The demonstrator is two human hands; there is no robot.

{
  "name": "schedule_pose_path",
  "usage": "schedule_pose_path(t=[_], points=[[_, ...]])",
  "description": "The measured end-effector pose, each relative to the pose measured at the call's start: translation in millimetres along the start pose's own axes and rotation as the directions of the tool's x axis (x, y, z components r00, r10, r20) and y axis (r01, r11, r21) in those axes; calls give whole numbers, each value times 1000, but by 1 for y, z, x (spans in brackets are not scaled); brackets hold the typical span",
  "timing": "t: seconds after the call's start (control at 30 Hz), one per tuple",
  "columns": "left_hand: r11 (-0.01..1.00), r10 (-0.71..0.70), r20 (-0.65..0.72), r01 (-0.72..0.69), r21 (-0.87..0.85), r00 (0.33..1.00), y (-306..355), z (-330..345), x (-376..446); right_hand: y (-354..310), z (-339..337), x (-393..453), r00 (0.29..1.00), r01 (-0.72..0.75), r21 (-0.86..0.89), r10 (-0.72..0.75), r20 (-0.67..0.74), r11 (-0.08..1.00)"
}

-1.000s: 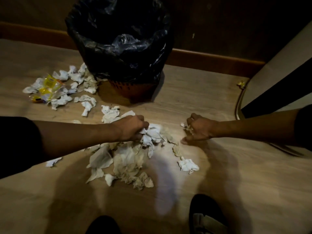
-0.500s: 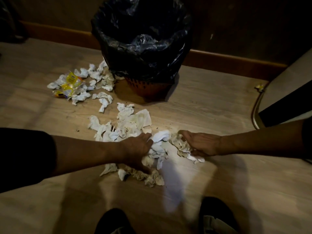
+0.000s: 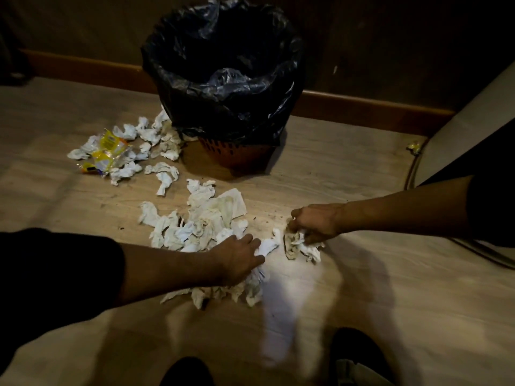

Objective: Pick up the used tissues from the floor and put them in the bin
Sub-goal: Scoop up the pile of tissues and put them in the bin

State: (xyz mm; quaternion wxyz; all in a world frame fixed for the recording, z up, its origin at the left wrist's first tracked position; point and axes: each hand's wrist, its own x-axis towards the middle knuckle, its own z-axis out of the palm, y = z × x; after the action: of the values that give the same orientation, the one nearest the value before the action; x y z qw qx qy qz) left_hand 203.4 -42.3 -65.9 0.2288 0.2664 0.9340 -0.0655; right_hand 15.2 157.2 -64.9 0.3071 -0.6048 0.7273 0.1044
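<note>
Your left hand [image 3: 237,260] reaches in from the lower left of the frame, arm stretched low over the floor [image 3: 390,302]. It lies palm down on the big pile of tissues [image 3: 206,227] in the middle. Its fingers [image 3: 257,247] are spread and loosely curled over a white tissue [image 3: 266,246], pressing on it, not wrapped around it.

Your right hand [image 3: 315,222] comes in from the right side of the frame, arm nearly level. Its fingers are curled shut on a crumpled bunch of tissues [image 3: 302,246]. The bunch hangs under the hand and touches the floor.

More tissues lie in the upper left of the frame, beside the bin [image 3: 223,87], mixed with a yellow wrapper [image 3: 110,151]. The bin stands at the top middle, lined with a black bag [image 3: 172,87], against the dark wall. Your two dark shoes show at the bottom edge.

Half a second ago your two hands were almost touching in the middle of the pile. Now the right hand sits farther to the right, and bare floor shows between the hands. Its bunch of tissues has come away from the big pile with it. The left hand is on the same spot of the pile as before. The bin and the far tissues lie as they did.
</note>
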Motion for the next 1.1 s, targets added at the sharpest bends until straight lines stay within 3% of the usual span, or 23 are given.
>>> schedule_pose_path(t=[0.23,0.4,0.5,0.6,0.73,0.83,0.97,1.1], points=[[969,-160,-146,127,-211,976,-38,-62,-1,12,-60,-17,991,-109,-45,105,-84,993],[926,-308,-245,231,-299,919,-60,-111,-12,14,-118,-32,966,-191,49,197,-166,980],[901,-366,-300,254,-352,881,-69,-140,-21,10,-152,-52,915,-163,239,237,-325,957],[881,-407,-371,251,-402,834,-78,-172,-37,0,-179,-71,814,-81,341,260,-519,936],[853,-482,-503,253,-457,718,-104,-215,-61,-3,-202,-82,695,-8,458,334,-637,889],[777,-602,-527,288,-560,600,-129,-245,-79,-5,-219,-81,596,61,512,380,-707,857],[560,-805,-436,273,-782,402,-157,-280,-95,-10,-256,-69,432,219,653,527,-731,725],[334,-915,-283,147,-931,286,-189,-302,-93,-11,-292,-50,378,373,753,652,-657,542]])
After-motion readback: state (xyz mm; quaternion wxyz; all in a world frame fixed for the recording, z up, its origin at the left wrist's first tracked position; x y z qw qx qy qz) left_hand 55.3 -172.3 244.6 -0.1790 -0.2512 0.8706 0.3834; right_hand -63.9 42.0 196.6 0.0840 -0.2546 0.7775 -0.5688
